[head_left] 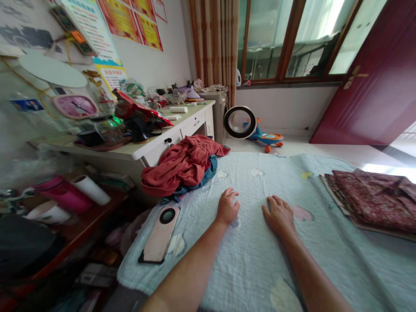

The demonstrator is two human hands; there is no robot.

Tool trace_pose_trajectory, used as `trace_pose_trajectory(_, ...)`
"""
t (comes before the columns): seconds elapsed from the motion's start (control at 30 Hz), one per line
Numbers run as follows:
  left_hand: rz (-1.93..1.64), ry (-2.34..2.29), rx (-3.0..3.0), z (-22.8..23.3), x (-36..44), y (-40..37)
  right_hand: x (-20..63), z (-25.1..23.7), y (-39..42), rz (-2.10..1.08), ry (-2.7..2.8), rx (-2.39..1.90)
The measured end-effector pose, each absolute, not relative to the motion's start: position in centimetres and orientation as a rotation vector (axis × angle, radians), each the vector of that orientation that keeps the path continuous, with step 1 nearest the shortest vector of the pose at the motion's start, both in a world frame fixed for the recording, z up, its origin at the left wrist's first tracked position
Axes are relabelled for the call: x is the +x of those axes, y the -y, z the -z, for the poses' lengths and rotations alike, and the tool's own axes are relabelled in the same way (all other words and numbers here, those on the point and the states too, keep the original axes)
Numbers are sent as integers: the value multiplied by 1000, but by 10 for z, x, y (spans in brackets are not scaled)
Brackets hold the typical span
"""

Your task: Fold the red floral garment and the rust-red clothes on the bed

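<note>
My left hand (227, 206) rests palm down on a pale blue blanket (247, 260) spread over the bed, fingers slightly apart, holding nothing. My right hand (278, 213) lies flat on the same blanket a short way to the right, also with nothing in it. A phone (160, 234) lies camera side up near the blanket's left edge, left of my left forearm. A heap of red and blue clothes (183, 164) sits at the blanket's far left. A folded dark red patterned cloth (370, 199) lies to the right of my right hand.
A white desk (152, 145) crowded with a pink clock (75, 106), a red item and small things stands at the left. A low red-brown shelf (81, 221) holds pink containers and a white roll. A toy ride-on car (253, 129) stands on the floor by the curtain; a dark red door (373, 86) is at the right.
</note>
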State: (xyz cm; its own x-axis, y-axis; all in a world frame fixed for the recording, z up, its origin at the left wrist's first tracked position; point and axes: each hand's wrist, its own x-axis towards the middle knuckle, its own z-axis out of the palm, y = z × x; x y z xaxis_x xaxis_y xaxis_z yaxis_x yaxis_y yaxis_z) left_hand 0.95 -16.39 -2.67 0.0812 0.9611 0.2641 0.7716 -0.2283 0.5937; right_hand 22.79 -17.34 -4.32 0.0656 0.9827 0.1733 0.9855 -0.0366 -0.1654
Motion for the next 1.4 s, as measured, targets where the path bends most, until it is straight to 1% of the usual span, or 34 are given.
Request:
trace_pose_trajectory(0.13,-1169,-1974,1984,0,-24,158,228,44,173,31,2009,-2084)
trace_pose_trajectory(0.23,-1223,-2279,1948,-26,-60,154,229,44,173,38,1998,-2086)
trace_pose_trajectory(0.3,-1168,-2517,1906,-41,-85,152,229,45,173,36,1992,-2082)
trace_pose_trajectory(0.4,-1002,-2749,1820,-54,-121,146,229,45,173,38,1991,-2066)
trace_pose_trajectory(0.6,-743,-2914,1701,-69,-178,134,229,46,173,34,1986,-2046)
trace_pose_trajectory(0.7,-613,-2871,1719,-72,-196,129,229,46,173,32,1977,-2037)
trace_pose_trajectory(0.77,-590,-2830,1814,-74,-202,126,229,46,173,29,1972,-2034)
trace_pose_trajectory(0.93,-834,-2755,2036,-83,-188,123,229,47,173,27,1966,-2028)
trace_pose_trajectory(1.03,-987,-2617,2121,-92,-162,122,229,47,173,25,1960,-2023)
trace_pose_trajectory(1.2,-1211,-2240,2214,-98,-103,126,229,48,174,33,1955,-2009)
trace_pose_trajectory(1.3,-1345,-1951,2256,-90,-62,138,230,51,173,33,1940,-1976)
trace_pose_trajectory(1.4,-1414,-1679,2240,-72,-20,158,233,53,170,-20,1873,-1863)
